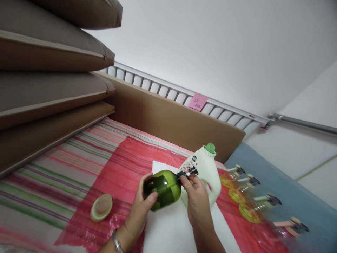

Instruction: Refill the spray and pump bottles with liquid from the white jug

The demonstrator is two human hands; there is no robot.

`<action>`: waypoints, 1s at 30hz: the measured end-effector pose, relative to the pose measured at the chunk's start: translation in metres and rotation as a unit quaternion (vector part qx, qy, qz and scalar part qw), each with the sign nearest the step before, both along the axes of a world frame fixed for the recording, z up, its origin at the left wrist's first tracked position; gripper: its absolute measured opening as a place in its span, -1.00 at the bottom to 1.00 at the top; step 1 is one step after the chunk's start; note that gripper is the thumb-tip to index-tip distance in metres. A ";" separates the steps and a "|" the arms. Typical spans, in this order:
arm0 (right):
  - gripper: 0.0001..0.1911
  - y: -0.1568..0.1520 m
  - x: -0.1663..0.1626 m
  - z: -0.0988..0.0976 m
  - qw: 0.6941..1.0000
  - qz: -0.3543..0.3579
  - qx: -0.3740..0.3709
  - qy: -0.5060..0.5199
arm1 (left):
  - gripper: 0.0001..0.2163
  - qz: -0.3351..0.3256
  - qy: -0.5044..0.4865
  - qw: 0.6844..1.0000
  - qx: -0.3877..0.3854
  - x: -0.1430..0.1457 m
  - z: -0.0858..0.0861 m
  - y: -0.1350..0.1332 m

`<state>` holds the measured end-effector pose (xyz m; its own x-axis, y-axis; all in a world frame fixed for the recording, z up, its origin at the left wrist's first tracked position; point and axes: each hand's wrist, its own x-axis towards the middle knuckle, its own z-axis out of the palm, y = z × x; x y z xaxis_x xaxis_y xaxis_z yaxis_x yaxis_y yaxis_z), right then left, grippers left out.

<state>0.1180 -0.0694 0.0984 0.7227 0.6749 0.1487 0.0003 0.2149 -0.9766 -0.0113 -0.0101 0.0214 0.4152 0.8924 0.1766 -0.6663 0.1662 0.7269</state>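
Green pump bottle [168, 188], in the head view, lies between the hands, long axis sideways: the left hand [140, 205] curls fingers round its body; the right hand [197, 196], nearer the black pump [194, 170], pinches it, a handled jug [210, 170] just beyond those fingers.

Pink note [198, 102] on radiator [145, 83], stacked cushions [52, 89]

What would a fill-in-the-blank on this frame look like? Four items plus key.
1. The left hand holds a ____ bottle.
2. The right hand grips its ____ pump.
3. Toward the picture's right edge, ____ other pump bottles form a row.
4. A silver bracelet circles the ____ wrist.

Missing: green; black; four; left.
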 end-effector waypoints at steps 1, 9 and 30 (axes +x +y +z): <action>-0.68 0.000 0.000 0.001 1.000 0.000 0.004 0.001 | -0.50 0.011 0.006 1.000 0.009 -0.001 0.000 0.000; -0.57 -0.005 0.004 0.009 0.993 0.114 0.023 0.018 | -0.55 -0.186 -0.078 0.969 -0.141 -0.003 0.006 -0.004; -0.61 -0.004 0.006 0.003 0.998 0.052 0.024 0.006 | -0.57 -0.132 -0.069 0.983 -0.111 -0.002 0.010 -0.003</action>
